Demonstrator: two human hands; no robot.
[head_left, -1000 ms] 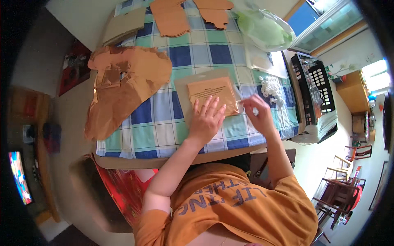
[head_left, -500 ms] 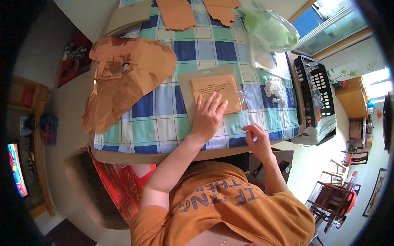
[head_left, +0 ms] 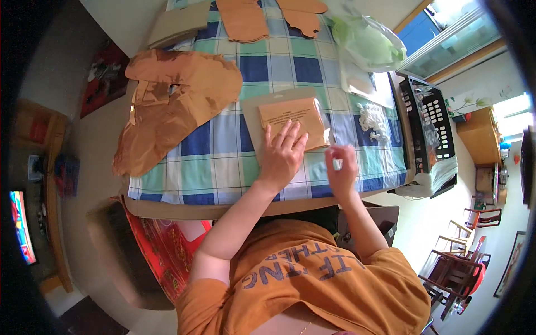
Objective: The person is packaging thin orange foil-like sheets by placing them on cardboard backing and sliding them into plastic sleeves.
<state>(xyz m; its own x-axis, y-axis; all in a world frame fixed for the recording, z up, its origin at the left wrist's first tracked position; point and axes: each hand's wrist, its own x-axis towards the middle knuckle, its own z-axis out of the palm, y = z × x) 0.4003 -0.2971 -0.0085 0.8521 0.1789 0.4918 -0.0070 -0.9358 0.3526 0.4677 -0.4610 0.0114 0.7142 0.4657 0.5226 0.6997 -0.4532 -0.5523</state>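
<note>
A flat clear plastic bag [head_left: 251, 120] lies on the checked cloth before me, with a folded copper-coloured sheet [head_left: 268, 114] inside and dark print on its front. My left hand [head_left: 281, 159] rests flat on the lower part of the bag, fingers stretched out. Just beyond the bag's lower right corner, my right hand [head_left: 342, 174] is raised and blurred. Its thumb and forefinger curl together in a ring-shaped pinch; whatever they may hold is too smeared to make out.
A crumpled copper-coloured foil piece [head_left: 178, 106] covers the table's left side. Folded brown pieces [head_left: 244, 19] lie at the back, near a green-tinted plastic bag [head_left: 368, 42]. White bunched string [head_left: 373, 121] sits to the right, beside a black basket [head_left: 430, 123].
My right hand has moved up and closer to the bag's right corner, its fingers curling together. The left hand stays flat on the bag. The bag's right edge has shifted slightly.
</note>
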